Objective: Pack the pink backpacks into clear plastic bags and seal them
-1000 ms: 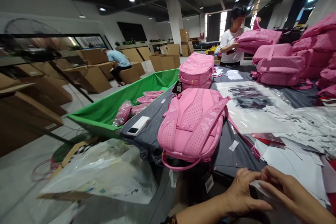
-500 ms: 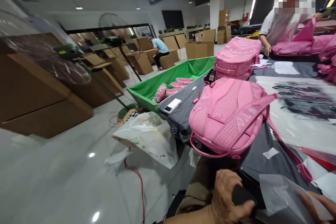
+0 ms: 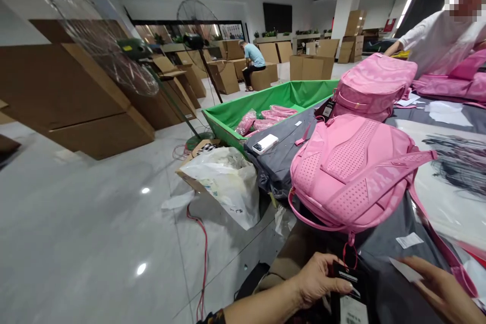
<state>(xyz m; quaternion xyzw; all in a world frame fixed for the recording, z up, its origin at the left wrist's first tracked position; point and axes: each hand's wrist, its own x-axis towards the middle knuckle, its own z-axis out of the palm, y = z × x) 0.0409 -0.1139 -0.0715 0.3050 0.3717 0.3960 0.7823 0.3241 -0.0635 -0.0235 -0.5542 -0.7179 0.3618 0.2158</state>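
A pink backpack (image 3: 357,174) lies on the grey-covered table with its padded back panel and straps facing up. From its near end a red cord (image 3: 350,255) runs down to a black hang tag (image 3: 350,281) bearing a white barcode label. My left hand (image 3: 319,281) pinches this tag between thumb and fingers. At the lower right, my right hand (image 3: 442,283) has a thin whitish sheet (image 3: 406,269) between its fingers. Just behind stands a second pink backpack (image 3: 375,86), with its own black tag (image 3: 327,109) hanging at its left.
A green bin (image 3: 224,124) holds several plastic-wrapped pink items. A white phone (image 3: 265,144) lies at the table's left edge. Below it sits a white plastic bag (image 3: 228,182). Standing fans (image 3: 134,49) and cardboard boxes (image 3: 98,131) line the left. A co-worker (image 3: 442,35) stands across the table.
My left hand now displays the tag's label, which was blurred before. The sheet in my right hand has turned nearly edge-on. The view has swung left, and the co-worker has stretched an arm out.
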